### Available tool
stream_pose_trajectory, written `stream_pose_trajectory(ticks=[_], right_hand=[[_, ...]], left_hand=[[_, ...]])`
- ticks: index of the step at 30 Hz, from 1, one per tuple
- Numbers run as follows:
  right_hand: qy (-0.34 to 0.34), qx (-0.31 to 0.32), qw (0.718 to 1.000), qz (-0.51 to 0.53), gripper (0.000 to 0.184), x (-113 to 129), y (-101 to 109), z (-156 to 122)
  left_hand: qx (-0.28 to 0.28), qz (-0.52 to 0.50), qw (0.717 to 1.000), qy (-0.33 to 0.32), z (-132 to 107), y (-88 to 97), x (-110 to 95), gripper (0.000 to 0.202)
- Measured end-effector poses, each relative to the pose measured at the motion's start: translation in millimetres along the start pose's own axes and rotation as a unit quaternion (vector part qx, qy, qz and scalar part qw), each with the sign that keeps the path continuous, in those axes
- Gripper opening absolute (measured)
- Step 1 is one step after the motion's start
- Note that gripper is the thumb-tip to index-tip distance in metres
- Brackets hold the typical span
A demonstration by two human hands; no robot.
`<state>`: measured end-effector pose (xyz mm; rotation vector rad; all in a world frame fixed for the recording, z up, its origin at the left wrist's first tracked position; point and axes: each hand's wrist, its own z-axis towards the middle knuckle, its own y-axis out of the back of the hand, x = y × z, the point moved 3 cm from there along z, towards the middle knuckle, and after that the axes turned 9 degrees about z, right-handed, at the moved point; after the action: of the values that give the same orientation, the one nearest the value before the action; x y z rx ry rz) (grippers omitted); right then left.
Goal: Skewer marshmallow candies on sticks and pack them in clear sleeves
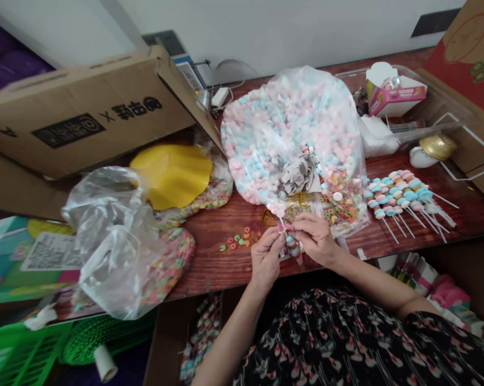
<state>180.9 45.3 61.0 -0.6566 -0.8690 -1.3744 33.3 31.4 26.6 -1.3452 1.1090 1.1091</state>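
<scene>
My left hand (268,252) is closed in a pinch near the table's front edge, gripping a thin stick with a pink marshmallow (276,208) at its far end. Fingertips of my right hand (316,238) press together right beside it, around something small and pinkish that is too small to make out. Below the fingers lies a pack of pastel marshmallows (292,246), partly hidden. Loose ring-shaped candies (237,239) are scattered left of my hands. Ring candies in a clear bag (342,206) lie to the right, near crumpled grey paper (300,174) and gold twist ties (300,201).
Behind my hands spreads a large bag of marshmallows (258,134). Finished marshmallow skewers (398,193) lie at right, before a clear tray (438,131). At left are a cardboard box (117,118), a yellow disc (173,174) and a crumpled plastic bag (109,236).
</scene>
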Motion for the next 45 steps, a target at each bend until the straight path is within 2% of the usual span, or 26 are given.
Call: stream_pose_trajectory(ticks=[6, 10, 13, 15, 17, 19, 21, 24, 28, 30, 32, 33, 37, 39, 42, 45], right_hand=[[0.085, -0.025, 0.994, -0.062, 0.017, -3.9, -7.9, -5.9], [0.064, -0.054, 0.995, -0.045, 0.018, -8.9, -7.0, -7.6], [0.056, -0.072, 0.995, -0.033, 0.017, -10.0, -8.5, -9.3], [0.019, -0.074, 0.997, 0.000, 0.012, -13.4, -10.0, -9.0], [-0.077, -0.074, 0.991, 0.082, 0.005, -21.4, -10.5, -7.7], [-0.180, -0.052, 0.966, 0.176, 0.019, -29.4, -11.2, -6.1], [-0.217, 0.007, 0.952, 0.216, 0.028, -31.4, -11.8, -3.6], [-0.168, 0.048, 0.971, 0.165, 0.012, -26.5, -9.2, -0.4], [-0.058, 0.015, 0.998, 0.026, 0.016, -18.0, -6.8, -3.6], [0.020, 0.011, 0.997, -0.072, 0.013, -12.3, -4.3, -6.5], [0.108, 0.038, 0.982, -0.153, 0.016, -5.1, 0.5, -7.6], [0.147, 0.073, 0.969, -0.186, 0.022, -1.6, 3.1, -7.1], [0.251, 0.271, 0.888, -0.275, 0.035, 7.5, 8.9, 0.4], [0.276, 0.315, 0.861, -0.288, 0.030, 9.7, 9.0, 6.0], [0.290, 0.342, 0.842, -0.301, 0.022, 11.0, 4.3, 11.6], [0.228, 0.373, 0.839, -0.323, 0.017, 7.5, -2.5, 12.4]], left_hand=[[0.067, -0.046, 0.993, 0.091, -1.7, -2.6, 8.5, 0.022], [0.080, -0.003, 0.995, 0.067, -6.0, -6.7, 14.4, 0.025], [0.088, 0.046, 0.994, 0.041, -5.7, -8.3, 11.5, 0.028], [0.092, 0.072, 0.992, 0.037, -4.8, -7.3, 7.0, 0.028], [0.100, 0.073, 0.991, 0.056, -4.1, -4.9, 3.9, 0.030], [0.110, 0.050, 0.989, 0.089, -3.9, -1.9, 3.9, 0.031], [0.116, 0.031, 0.986, 0.114, -3.7, 1.5, 5.7, 0.033], [0.140, 0.033, 0.979, 0.147, -3.5, 4.5, 9.1, 0.033], [0.185, 0.019, 0.963, 0.194, -2.4, 6.3, 8.0, 0.033], [0.194, 0.005, 0.960, 0.201, -0.4, 8.5, 3.9, 0.032], [0.197, -0.001, 0.958, 0.208, 1.6, 11.7, -0.7, 0.031], [0.202, -0.005, 0.955, 0.216, 2.2, 13.3, -2.8, 0.030], [0.271, -0.045, 0.923, 0.268, 0.0, 14.7, -8.2, 0.024], [0.317, -0.050, 0.904, 0.282, -2.3, 13.9, -9.6, 0.025], [0.363, -0.034, 0.887, 0.283, -5.1, 14.3, -10.3, 0.030], [0.376, 0.013, 0.892, 0.250, -5.3, 17.9, -10.7, 0.033]])
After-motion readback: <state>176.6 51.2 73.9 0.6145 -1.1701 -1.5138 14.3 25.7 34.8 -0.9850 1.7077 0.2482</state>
